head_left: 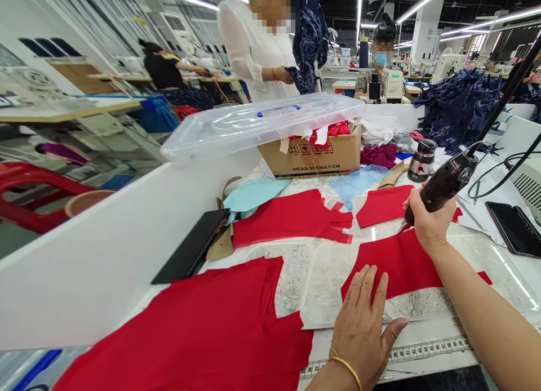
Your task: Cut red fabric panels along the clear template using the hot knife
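Observation:
My left hand (pixel 362 315) lies flat with its fingers spread on the near edge of a red fabric piece (pixel 397 267), which rests on a clear sheet over the table. My right hand (pixel 433 222) is wrapped round a black corded hand tool (pixel 442 185) with a thin tip pointing down. That tip is by the far edge of the red piece; I cannot tell whether it touches. Just beyond lies another red piece (pixel 384 205). To the left are a notched red piece (pixel 291 216) and a large stack of red fabric (pixel 198 329).
A measuring tape (pixel 426 349) runs along the front edge. Farther back stand a cardboard box (pixel 315 154) under a clear plastic lid (pixel 262 123) and a black jar (pixel 421 160). Phones (pixel 518 227) lie at right. Across the table a person (pixel 262 47) holds dark blue fabric.

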A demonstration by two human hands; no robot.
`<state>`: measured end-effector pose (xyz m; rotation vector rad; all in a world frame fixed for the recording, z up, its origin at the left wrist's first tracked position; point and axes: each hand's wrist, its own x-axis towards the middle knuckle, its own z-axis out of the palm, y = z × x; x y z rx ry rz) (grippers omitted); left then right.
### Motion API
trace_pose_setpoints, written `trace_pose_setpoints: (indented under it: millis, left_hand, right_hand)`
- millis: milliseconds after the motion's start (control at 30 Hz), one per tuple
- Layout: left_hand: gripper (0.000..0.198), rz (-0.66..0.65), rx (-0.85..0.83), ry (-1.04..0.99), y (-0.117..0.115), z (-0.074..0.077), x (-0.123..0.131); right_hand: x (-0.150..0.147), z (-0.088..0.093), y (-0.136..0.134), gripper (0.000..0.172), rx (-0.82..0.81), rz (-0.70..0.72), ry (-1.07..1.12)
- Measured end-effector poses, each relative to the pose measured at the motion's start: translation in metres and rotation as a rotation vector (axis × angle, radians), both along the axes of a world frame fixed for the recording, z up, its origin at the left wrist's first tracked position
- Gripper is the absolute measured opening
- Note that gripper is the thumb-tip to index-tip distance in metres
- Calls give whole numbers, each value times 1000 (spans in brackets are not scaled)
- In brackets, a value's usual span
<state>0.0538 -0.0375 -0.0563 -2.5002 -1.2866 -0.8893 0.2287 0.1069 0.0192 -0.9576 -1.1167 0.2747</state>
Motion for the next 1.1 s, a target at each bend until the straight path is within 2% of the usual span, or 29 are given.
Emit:
trace_pose_setpoints:
  millis: [233,400,600,733,933,1100]
  left_hand:
    - [67,-10,-3,-30,0,1,0]
    - [68,-19,-42,-56,-1,0,-1]
    - [71,-23,-53,-70,0,1,-1]
    - [73,-36,-58,-83,1,5,-2]
    - [63,-7,-39,-56,-11,16,-13]
    - [55,49,-77,-52,-34,24,-29]
  right_hand:
    - [15,8,7,38,42,-208,32]
    - [21,10,9,38,24,-176,46]
    - [19,4,9,38,5,-218,-45]
    - [19,5,10,35,18,-221,-9]
    - [9,23,-3,33,88,-78,171]
    - [-27,34,-52,23,-59,217,181]
